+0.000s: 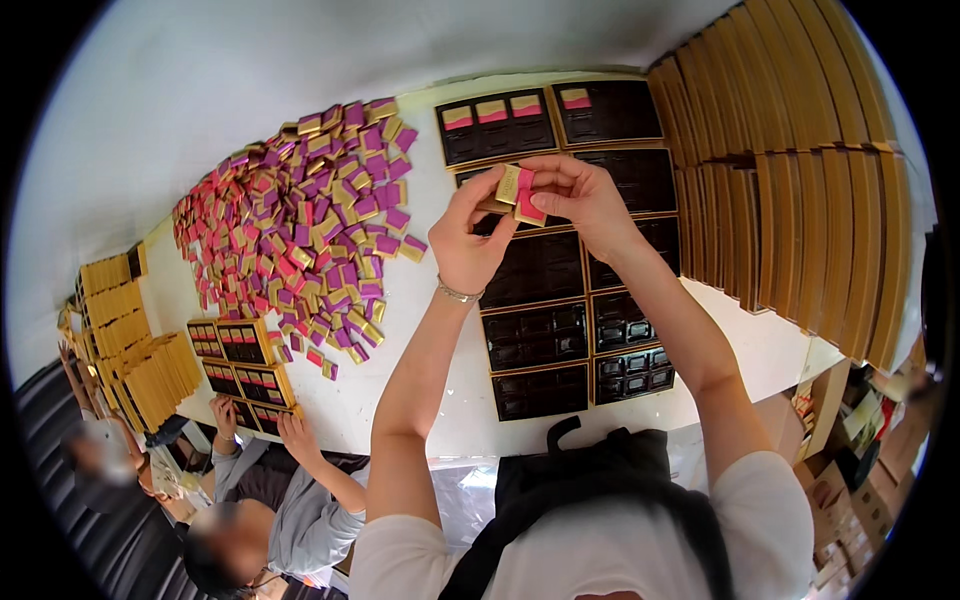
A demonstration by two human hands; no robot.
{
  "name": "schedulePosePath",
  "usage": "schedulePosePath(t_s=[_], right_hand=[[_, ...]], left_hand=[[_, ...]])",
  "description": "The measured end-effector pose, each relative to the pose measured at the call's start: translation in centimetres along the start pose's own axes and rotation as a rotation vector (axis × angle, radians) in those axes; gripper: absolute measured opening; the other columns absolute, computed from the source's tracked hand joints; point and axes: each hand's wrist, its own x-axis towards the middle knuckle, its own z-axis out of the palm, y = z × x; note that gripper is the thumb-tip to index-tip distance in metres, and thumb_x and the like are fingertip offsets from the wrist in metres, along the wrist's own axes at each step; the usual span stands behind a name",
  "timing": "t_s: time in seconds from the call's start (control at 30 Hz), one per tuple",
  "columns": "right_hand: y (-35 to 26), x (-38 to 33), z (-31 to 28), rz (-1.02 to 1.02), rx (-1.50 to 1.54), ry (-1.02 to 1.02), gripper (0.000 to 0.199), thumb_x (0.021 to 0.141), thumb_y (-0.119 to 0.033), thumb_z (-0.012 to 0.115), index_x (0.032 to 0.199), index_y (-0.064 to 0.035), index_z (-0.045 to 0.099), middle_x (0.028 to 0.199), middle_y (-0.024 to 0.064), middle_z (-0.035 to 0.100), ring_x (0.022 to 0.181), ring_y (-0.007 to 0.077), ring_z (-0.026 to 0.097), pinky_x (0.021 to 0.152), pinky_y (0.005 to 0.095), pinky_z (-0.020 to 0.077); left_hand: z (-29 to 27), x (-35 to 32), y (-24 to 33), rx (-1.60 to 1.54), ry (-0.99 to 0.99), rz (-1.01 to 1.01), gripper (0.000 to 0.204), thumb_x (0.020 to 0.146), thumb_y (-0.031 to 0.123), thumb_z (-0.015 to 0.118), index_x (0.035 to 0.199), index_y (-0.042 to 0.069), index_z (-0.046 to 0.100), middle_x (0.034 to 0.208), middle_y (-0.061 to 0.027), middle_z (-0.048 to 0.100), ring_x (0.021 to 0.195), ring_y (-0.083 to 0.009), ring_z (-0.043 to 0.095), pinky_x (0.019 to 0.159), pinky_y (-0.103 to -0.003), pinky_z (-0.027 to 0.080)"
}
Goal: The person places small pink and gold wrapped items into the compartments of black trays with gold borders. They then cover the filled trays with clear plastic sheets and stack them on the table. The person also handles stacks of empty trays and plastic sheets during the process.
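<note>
Above the dark brown trays, both hands meet around a few small chocolates (pixel 509 184) wrapped in gold and pink. My left hand (pixel 462 240), with a bracelet at the wrist, is closed on them, and a gold edge shows between its thumb and fingers. From the right, my right hand (pixel 588 203) pinches a pink and gold chocolate (pixel 529 206) between thumb and fingers. Beyond the hands, a tray (pixel 492 143) has three pink and gold chocolates in its far row. The tray (pixel 620 122) to its right has one in its far left corner.
A wide heap of wrapped chocolates (pixel 310 220), purple, pink and gold, covers the table's left half. Stacked brown trays (pixel 790 170) stand along the right. At lower left, a co-worker's hands (pixel 296 436) touch partly filled trays (pixel 245 343). More stacks (pixel 150 375) stand at far left.
</note>
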Motion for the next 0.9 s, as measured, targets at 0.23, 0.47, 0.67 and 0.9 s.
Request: schedulePosePath(t_s=[0.23,0.47,0.67,0.9], right_hand=[[-1.0,-0.6,-4.6,-0.044,-0.114,0.036,0.041,0.078,0.005,0.066,0.118,-0.0007,0.06,0.1,0.0075,0.066,0.087,0.0108,0.062,0.077,0.0246,0.0509],[1.0,-0.4,-12.4,-0.221,-0.759,0.452,0.025,0.072,-0.001,0.073,0.097,-0.0002,0.068,0.107,0.0096,0.059,0.084,0.0195,0.064,0.075,0.03,0.0518],[1.5,-1.3,-12.9,-0.388,-0.936,0.526,0.015,0.074,-0.001,0.072,0.088,-0.0026,0.065,0.094,0.0096,0.062,0.082,0.0229,0.063,0.071,0.0328,0.0502],[2.3,-1.9,-12.7,-0.235,-0.686,0.697,0.016,0.078,0.002,0.067,0.093,-0.0001,0.065,0.087,0.01,0.066,0.078,0.0223,0.064,0.072,0.0309,0.0502]], left_hand=[[3.7,2.3,-1.4,-0.369,-0.1,-0.37,0.031,0.078,-0.015,0.062,0.107,-0.003,0.061,0.101,-0.0093,0.065,0.088,-0.0147,0.064,0.076,-0.026,0.054],[7.6,5.7,-3.2,0.483,-0.434,-0.268,0.026,0.074,0.0,0.067,0.101,0.001,0.066,0.087,-0.0122,0.071,0.077,-0.0162,0.07,0.07,-0.026,0.055],[11.4,7.0,-4.6,0.867,-0.501,-0.162,0.014,0.078,0.011,0.067,0.091,0.009,0.071,0.085,-0.0075,0.071,0.075,-0.0262,0.068,0.07,-0.035,0.055],[11.4,5.0,-5.7,1.069,-0.475,0.195,0.013,0.079,0.017,0.068,0.09,0.014,0.072,0.087,-0.0059,0.064,0.077,-0.0272,0.066,0.066,-0.039,0.053]])
